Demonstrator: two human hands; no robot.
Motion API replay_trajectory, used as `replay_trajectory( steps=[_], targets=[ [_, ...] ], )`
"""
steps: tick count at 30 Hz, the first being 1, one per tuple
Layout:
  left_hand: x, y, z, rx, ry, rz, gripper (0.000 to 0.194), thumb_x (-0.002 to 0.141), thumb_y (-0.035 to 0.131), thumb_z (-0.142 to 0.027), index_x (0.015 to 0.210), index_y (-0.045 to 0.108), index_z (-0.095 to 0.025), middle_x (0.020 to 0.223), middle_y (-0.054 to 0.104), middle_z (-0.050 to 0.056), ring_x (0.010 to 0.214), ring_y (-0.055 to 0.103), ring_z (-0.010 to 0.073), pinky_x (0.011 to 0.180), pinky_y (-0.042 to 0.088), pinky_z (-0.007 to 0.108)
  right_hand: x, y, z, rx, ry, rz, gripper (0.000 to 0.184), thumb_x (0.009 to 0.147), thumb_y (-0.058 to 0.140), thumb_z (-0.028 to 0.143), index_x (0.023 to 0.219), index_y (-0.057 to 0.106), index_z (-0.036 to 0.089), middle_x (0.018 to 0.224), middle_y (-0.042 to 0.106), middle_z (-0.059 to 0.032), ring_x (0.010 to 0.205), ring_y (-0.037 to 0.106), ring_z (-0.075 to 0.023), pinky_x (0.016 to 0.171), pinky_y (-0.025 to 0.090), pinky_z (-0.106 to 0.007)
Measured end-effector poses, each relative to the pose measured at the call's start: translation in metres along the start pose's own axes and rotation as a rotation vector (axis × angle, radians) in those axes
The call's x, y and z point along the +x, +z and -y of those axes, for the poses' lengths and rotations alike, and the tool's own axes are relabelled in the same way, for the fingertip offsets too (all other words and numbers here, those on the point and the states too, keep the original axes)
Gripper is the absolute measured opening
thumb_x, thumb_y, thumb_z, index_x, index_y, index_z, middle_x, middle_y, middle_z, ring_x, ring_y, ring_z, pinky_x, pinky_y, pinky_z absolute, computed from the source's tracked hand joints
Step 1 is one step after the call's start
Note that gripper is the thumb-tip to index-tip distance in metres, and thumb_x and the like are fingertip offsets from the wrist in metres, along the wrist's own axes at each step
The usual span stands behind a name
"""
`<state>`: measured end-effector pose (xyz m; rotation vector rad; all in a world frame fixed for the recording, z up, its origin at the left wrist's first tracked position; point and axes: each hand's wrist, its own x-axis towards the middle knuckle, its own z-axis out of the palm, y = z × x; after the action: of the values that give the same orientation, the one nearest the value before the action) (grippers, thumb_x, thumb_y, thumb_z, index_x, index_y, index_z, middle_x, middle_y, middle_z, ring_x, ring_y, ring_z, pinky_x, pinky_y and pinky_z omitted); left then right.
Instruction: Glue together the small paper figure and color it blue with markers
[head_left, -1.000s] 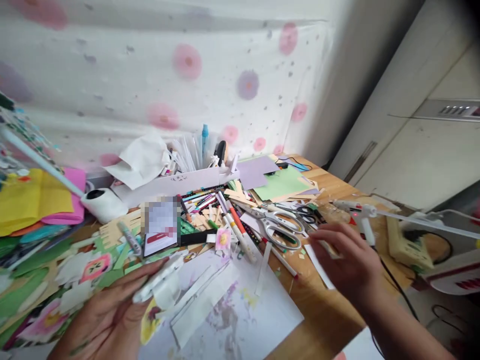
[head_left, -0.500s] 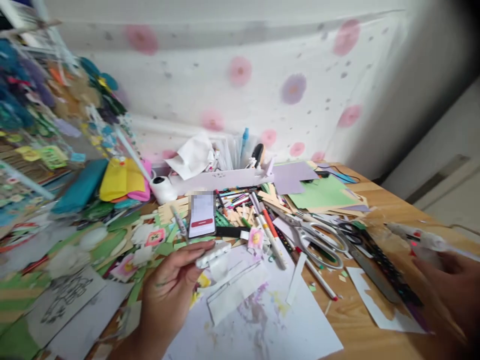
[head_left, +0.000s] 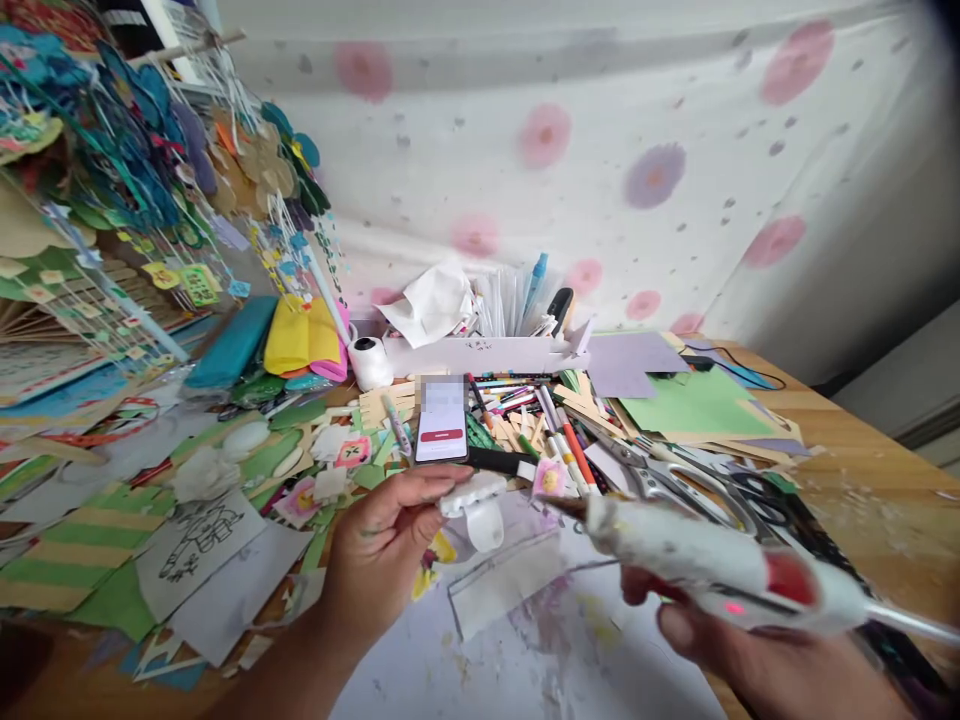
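Pinched between the fingers of the left hand (head_left: 386,560), a small white ridged piece with a rounded flap (head_left: 480,505) is held above a paint-stained white paper sheet (head_left: 600,655) in the head view. A white glue gun with a glowing red light (head_left: 720,570) is gripped in the right hand (head_left: 772,640), fingers wrapped under its body, dark nozzle pointed toward the piece, not touching it. A phone with a lit screen (head_left: 441,420) is propped just beyond the left hand. Silver-handled scissors (head_left: 675,480) are seen behind the glue gun, on the cluttered wooden table (head_left: 840,400).
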<state>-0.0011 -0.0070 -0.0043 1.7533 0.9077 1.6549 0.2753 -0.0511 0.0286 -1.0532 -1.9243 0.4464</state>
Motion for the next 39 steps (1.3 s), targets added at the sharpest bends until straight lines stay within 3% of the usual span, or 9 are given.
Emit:
replay_trajectory(
  steps=[1, 4, 8, 13, 19, 26, 31, 34, 39],
  targets=[
    [0.001, -0.001, 0.000, 0.005, 0.005, 0.004, 0.033, 0.080, 0.060, 0.002, 0.094, 0.071, -0.025, 0.100, 0.078, 0.002, 0.095, 0.073, 0.0178, 0.078, 0.061, 0.025, 0.011, 0.005, 0.011, 0.013, -0.041, 0.082, 0.007, 0.078, 0.071, 0.028, 0.084, 0.068, 0.024, 0.070, 0.072, 0.0000, 0.053, 0.068, -0.0181, 0.044, 0.055, -0.023],
    [0.002, -0.003, -0.001, 0.024, 0.032, 0.003, 0.033, 0.079, 0.060, 0.003, 0.094, 0.072, -0.024, 0.099, 0.078, 0.003, 0.095, 0.073, 0.0187, 0.079, 0.061, 0.027, 0.035, 0.011, 0.030, -0.040, -0.163, 0.115, 0.006, 0.083, 0.067, 0.028, 0.085, 0.071, 0.025, 0.070, 0.071, -0.0020, 0.062, 0.070, -0.0203, 0.050, 0.058, -0.025],
    [0.003, -0.006, -0.002, 0.060, 0.058, 0.008, 0.031, 0.080, 0.059, 0.002, 0.093, 0.072, -0.022, 0.098, 0.078, 0.006, 0.094, 0.074, 0.0205, 0.078, 0.062, 0.029, 0.038, 0.010, 0.027, -0.164, -0.257, 0.072, 0.014, 0.083, 0.067, 0.030, 0.097, 0.072, 0.030, 0.074, 0.073, -0.0022, 0.070, 0.072, -0.0241, 0.055, 0.060, -0.030],
    [0.003, -0.003, -0.003, 0.049, 0.005, -0.005, 0.026, 0.078, 0.063, -0.001, 0.090, 0.073, -0.021, 0.096, 0.079, 0.007, 0.091, 0.074, 0.0216, 0.074, 0.062, 0.028, 0.031, 0.009, 0.012, -0.241, -0.238, 0.052, 0.021, 0.081, 0.069, 0.030, 0.102, 0.072, 0.029, 0.091, 0.076, -0.0053, 0.079, 0.073, -0.0276, 0.058, 0.061, -0.033],
    [0.003, 0.002, -0.005, -0.043, -0.133, -0.012, 0.022, 0.078, 0.066, -0.004, 0.089, 0.075, -0.020, 0.092, 0.080, 0.005, 0.086, 0.075, 0.0193, 0.074, 0.062, 0.024, 0.040, 0.009, 0.016, -0.178, -0.292, 0.156, 0.028, 0.086, 0.059, 0.016, 0.112, 0.065, 0.025, 0.074, 0.071, -0.0033, 0.077, 0.072, -0.0226, 0.060, 0.062, -0.027],
    [0.002, 0.002, -0.005, -0.106, -0.247, 0.026, 0.019, 0.078, 0.071, -0.009, 0.091, 0.076, -0.022, 0.093, 0.080, 0.004, 0.085, 0.075, 0.0173, 0.073, 0.060, 0.019, 0.046, 0.009, 0.020, -0.152, -0.272, 0.189, 0.021, 0.083, 0.055, 0.009, 0.093, 0.066, 0.023, 0.065, 0.067, -0.0030, 0.072, 0.072, -0.0221, 0.056, 0.062, -0.025],
    [0.004, 0.003, -0.007, -0.124, -0.258, 0.016, 0.014, 0.076, 0.074, -0.013, 0.088, 0.077, -0.020, 0.088, 0.080, 0.005, 0.080, 0.076, 0.0197, 0.070, 0.062, 0.021, 0.054, 0.009, 0.023, -0.221, -0.371, 0.097, 0.023, 0.084, 0.050, 0.005, 0.090, 0.063, 0.022, 0.055, 0.060, -0.0006, 0.064, 0.069, -0.0183, 0.055, 0.060, -0.020],
    [0.007, 0.003, -0.009, -0.111, -0.261, 0.024, 0.018, 0.075, 0.072, -0.010, 0.088, 0.078, -0.021, 0.088, 0.080, 0.004, 0.080, 0.076, 0.0188, 0.070, 0.061, 0.020, 0.054, 0.008, 0.022, -0.228, -0.395, 0.161, 0.020, 0.086, 0.050, 0.006, 0.086, 0.061, 0.022, 0.057, 0.060, -0.0008, 0.067, 0.069, -0.0172, 0.056, 0.058, -0.019],
    [0.007, 0.001, -0.011, -0.102, -0.278, 0.041, 0.028, 0.074, 0.069, -0.002, 0.089, 0.078, -0.025, 0.090, 0.080, -0.001, 0.084, 0.075, 0.0142, 0.074, 0.058, 0.014, 0.045, 0.012, 0.015, -0.119, -0.260, 0.242, 0.021, 0.089, 0.044, 0.006, 0.083, 0.054, 0.023, 0.067, 0.062, -0.0010, 0.071, 0.063, -0.0170, 0.062, 0.054, -0.025]
  ],
)
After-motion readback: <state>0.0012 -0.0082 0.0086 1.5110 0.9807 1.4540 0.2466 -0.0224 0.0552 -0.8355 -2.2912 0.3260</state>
